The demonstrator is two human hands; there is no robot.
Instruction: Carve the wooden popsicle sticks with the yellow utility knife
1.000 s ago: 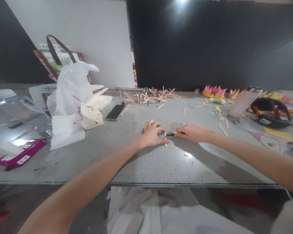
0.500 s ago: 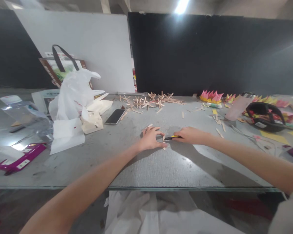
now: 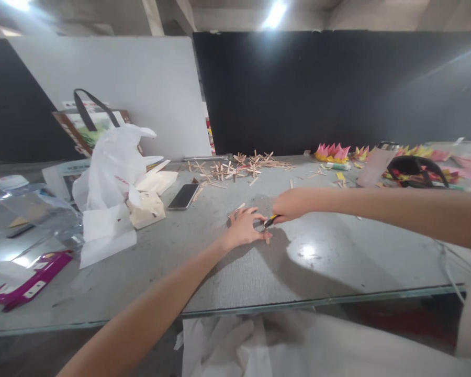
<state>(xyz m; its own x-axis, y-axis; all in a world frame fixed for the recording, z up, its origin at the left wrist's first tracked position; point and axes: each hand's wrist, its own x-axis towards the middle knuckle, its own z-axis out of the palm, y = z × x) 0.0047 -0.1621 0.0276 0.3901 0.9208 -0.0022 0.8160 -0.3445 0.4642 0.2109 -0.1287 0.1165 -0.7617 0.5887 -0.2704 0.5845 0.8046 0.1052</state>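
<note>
My left hand (image 3: 246, 226) rests on the grey table and pins a small wooden craft stick (image 3: 268, 240) between thumb and fingers. Another pale stick (image 3: 240, 206) pokes out by its fingertips at the far side. My right hand (image 3: 292, 204) is wrapped round a yellow and black utility knife (image 3: 272, 218). The knife slants down to the left, and its tip meets the stick between the left thumb and forefinger. Part of the stick is hidden by the fingers.
Behind the hands lies a pile of wooden sticks (image 3: 239, 167). A phone (image 3: 183, 196), a white plastic bag (image 3: 112, 162) and a clear bottle (image 3: 37, 201) are on the left. Pink and yellow paper flowers (image 3: 332, 153), a pink bottle (image 3: 377, 166) and a black strap-like object (image 3: 418, 170) stand right.
My right hand has risen and turned, so the knife now points more steeply down onto the stick. The left hand keeps its hold. The camera view has tilted and shifted slightly.
</note>
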